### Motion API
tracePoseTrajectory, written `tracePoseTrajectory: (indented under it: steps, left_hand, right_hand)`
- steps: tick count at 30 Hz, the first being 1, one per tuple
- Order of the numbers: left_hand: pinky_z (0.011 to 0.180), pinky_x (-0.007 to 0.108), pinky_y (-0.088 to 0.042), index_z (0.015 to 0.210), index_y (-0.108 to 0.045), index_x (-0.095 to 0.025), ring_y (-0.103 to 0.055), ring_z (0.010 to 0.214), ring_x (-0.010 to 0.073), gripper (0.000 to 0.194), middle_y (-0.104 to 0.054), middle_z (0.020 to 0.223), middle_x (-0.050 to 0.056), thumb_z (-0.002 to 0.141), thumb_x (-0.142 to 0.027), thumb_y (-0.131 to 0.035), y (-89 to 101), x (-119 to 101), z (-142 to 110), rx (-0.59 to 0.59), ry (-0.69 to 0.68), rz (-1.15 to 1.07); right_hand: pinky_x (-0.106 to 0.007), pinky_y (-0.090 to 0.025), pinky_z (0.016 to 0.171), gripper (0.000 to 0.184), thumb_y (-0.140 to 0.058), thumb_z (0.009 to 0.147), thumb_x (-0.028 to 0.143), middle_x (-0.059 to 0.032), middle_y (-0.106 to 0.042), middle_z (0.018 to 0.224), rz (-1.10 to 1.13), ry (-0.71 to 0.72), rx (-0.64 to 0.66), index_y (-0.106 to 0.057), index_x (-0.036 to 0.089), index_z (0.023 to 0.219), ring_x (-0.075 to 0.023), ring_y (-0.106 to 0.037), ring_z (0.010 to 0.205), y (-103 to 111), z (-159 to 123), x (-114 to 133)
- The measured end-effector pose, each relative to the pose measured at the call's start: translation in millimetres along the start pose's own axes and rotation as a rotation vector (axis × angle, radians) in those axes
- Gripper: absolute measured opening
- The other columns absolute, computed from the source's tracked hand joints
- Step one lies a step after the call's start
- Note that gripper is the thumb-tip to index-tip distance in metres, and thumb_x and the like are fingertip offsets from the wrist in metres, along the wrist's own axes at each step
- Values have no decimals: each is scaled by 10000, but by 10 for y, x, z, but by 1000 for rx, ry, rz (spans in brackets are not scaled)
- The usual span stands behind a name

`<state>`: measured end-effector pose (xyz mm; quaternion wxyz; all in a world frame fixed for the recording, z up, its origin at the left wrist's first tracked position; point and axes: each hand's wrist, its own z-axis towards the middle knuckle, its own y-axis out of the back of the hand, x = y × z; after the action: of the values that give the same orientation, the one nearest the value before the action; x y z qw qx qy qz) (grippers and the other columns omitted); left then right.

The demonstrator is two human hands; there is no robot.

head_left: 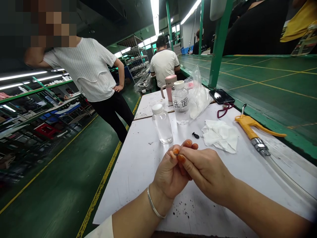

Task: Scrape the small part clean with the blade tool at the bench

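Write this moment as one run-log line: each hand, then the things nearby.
Left hand: fingertips on tiny item | right hand: pinching same item | nearby: black piece, tissue, bottle

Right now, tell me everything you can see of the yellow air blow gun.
The yellow air blow gun lies on its side on the white workbench, near the bench's right edge. Its body and long trigger lever look like yellow plastic, and a thin metal nozzle rises from the far end. A metal fitting at the near end joins a clear hose running toward the lower right.
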<state>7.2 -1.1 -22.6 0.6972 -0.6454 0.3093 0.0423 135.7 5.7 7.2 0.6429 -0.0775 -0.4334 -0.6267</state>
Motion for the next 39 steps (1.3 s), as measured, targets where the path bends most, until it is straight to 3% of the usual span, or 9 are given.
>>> tracePoseTrajectory:
  steps: [8, 21, 39]
  left_hand:
    - [1067, 282, -445, 805, -715, -216, -542, 1241, 174, 160, -621, 1186, -22, 761, -335, -813, 9, -5, 1, 27, 13, -25]
    - [1066, 267, -435, 760, -680, -201, -590, 1153, 161, 160, -624, 1131, -5, 760, -289, -813, -51, 10, -25, 79, -34, -124]
    - [1056, 286, -464, 778, -682, -196, -581, 1178, 173, 152, -626, 1196, -14, 756, -255, -820, 73, -6, 16, 52, -2, -81]
  right_hand:
    - [-197, -337, 477, 221, -415, 994, 130, 62, -444, 611, -60, 4, 10, -462, 201, 790, -68, -394, 485, 4, -10, -21]
    - [-181, -369, 516, 236, -420, 987, 108, 61, -451, 638, 26, 96, -122, -439, 199, 770, -62, -426, 525, -114, -66, -63]
    - [-164, -337, 478, 225, -420, 982, 107, 72, -428, 606, -34, 47, -35, -455, 189, 776, -51, -392, 484, -28, 3, -22]
